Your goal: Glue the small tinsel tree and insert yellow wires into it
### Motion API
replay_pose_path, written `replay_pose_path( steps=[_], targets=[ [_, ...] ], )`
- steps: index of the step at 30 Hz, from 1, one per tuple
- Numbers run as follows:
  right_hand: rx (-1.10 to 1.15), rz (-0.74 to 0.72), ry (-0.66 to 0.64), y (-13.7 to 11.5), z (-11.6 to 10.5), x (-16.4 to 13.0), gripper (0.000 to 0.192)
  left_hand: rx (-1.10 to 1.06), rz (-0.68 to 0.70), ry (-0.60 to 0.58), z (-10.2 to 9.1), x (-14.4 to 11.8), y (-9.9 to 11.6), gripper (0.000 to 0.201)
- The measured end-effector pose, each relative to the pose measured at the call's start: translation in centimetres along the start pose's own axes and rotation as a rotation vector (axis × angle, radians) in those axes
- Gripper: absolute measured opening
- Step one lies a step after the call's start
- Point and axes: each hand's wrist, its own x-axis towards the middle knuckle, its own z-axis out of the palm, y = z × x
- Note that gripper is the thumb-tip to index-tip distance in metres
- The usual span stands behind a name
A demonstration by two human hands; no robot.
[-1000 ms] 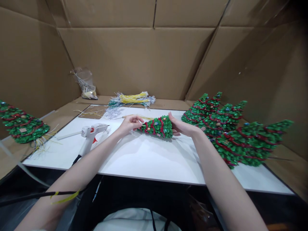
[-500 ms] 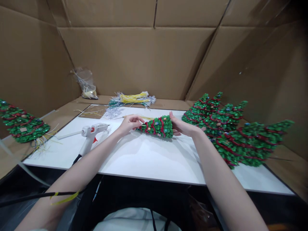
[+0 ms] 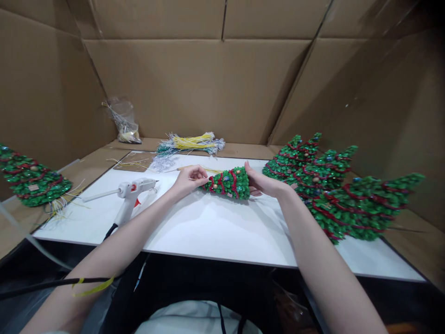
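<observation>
A small green Christmas tree (image 3: 227,183) with red garland and tiny ornaments lies on its side on the white board (image 3: 215,227), tip pointing left. My right hand (image 3: 261,183) holds its wide base. At the tip, the fingers of my left hand (image 3: 189,179) are pinched together; a thin pale strand seems to sit between them, though it is too small to be sure.
A white glue gun (image 3: 134,190) stands left of my left hand, its cord trailing off the front edge. Three finished trees (image 3: 333,190) lie at the right, another tree (image 3: 29,178) at far left. Yellow and silver wire bundles (image 3: 189,144) and a plastic bag (image 3: 123,121) sit by the cardboard wall.
My left hand's fingers have closed in tighter on the tree's tip. The tree and my right hand have hardly moved.
</observation>
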Motion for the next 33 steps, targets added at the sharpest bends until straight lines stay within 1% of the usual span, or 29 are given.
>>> replay_pose_path(
  steps=[3, 11, 16, 21, 26, 30, 33],
  targets=[
    [0.039, 0.031, 0.037, -0.1, 0.1, -0.1, 0.058, 0.016, 0.005, -0.006, 0.0, 0.0, 0.1, 0.02],
    [0.01, 0.045, 0.049, -0.3, 0.1, -0.3, 0.059, 0.027, 0.013, -0.016, 0.0, -0.1, 0.0, 0.019],
    [-0.01, 0.021, 0.044, 0.0, -0.5, -0.4, 0.059, 0.025, 0.017, -0.018, -0.1, -0.1, 0.0, 0.02],
    [0.027, 0.005, 0.03, 0.5, -1.2, -0.3, 0.056, 0.004, 0.019, -0.019, -0.1, 0.0, -0.3, 0.022],
    [0.065, -0.017, 0.006, 0.9, -1.8, -0.3, 0.047, 0.004, 0.016, -0.028, 0.0, -0.1, -0.3, 0.021],
    [0.107, -0.052, -0.033, 1.2, -2.1, -0.3, 0.039, -0.025, -0.005, -0.034, -0.1, -0.2, 0.1, 0.023],
    [0.095, -0.06, -0.047, 1.1, -2.1, -0.3, 0.03, -0.038, -0.012, -0.017, -0.4, -0.2, 0.6, 0.022]
  ],
)
